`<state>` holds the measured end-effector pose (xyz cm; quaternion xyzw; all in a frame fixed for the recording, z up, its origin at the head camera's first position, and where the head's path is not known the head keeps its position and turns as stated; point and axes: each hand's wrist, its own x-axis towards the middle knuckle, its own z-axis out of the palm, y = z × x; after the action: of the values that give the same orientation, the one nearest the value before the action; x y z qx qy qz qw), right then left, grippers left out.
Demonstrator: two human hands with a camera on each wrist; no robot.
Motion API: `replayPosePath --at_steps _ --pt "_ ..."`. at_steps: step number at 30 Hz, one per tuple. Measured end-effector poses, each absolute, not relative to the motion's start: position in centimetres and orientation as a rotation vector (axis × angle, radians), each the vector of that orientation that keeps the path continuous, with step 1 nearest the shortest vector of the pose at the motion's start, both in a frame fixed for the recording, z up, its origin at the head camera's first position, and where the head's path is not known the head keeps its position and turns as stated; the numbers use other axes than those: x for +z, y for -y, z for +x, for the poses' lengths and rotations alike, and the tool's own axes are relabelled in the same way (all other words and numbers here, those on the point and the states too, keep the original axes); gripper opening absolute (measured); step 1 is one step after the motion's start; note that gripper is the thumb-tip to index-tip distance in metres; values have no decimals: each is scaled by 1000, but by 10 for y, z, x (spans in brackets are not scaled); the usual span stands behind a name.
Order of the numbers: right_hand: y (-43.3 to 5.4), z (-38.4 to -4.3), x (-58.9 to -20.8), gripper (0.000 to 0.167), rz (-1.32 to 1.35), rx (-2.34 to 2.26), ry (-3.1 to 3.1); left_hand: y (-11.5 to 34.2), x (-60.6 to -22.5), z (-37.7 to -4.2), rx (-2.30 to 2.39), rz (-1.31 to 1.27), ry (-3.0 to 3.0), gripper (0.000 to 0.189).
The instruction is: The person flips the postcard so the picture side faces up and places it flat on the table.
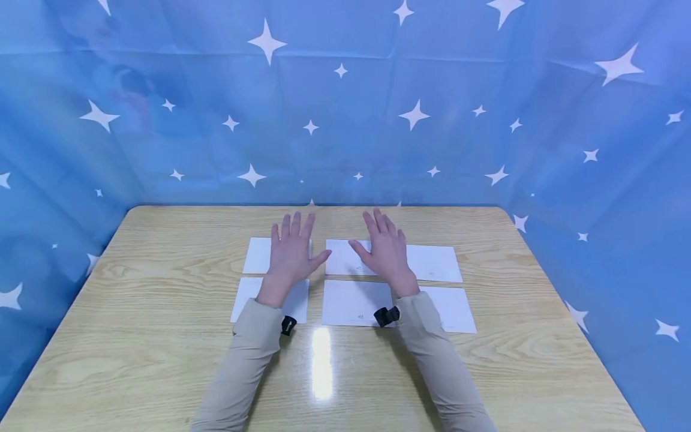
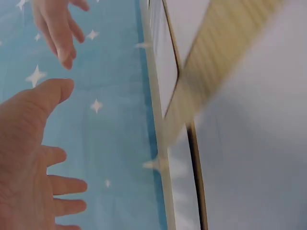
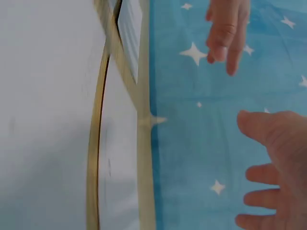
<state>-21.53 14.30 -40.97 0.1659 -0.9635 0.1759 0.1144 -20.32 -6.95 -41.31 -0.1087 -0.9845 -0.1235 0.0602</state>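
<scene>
Both hands hover above white sheets of paper, palms down, and hold nothing. My left hand has its fingers spread over the left sheets, the back one and the front one, partly covering them. My right hand, thumb stretched out to the left, overlaps the back middle sheet and the back right sheet. Below its wrist lie the front middle sheet and front right sheet. In the left wrist view, the left hand is raised off the tabletop with straight fingers.
The sheets form two rows on a light wooden table, with narrow gaps between them. Small faint marks show on some sheets. A blue curtain with white stars hangs behind the table's back edge and along both sides. Black straps sit at the wrists.
</scene>
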Motion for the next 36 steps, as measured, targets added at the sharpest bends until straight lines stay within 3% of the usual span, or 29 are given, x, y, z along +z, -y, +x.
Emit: replayPosePath --at_steps 20,36 --pt "-88 -230 -416 51 583 889 2845 161 -422 -222 -830 -310 2888 79" --pt "-46 -246 -431 53 611 1133 2970 206 -443 -238 -1126 -246 2979 62"
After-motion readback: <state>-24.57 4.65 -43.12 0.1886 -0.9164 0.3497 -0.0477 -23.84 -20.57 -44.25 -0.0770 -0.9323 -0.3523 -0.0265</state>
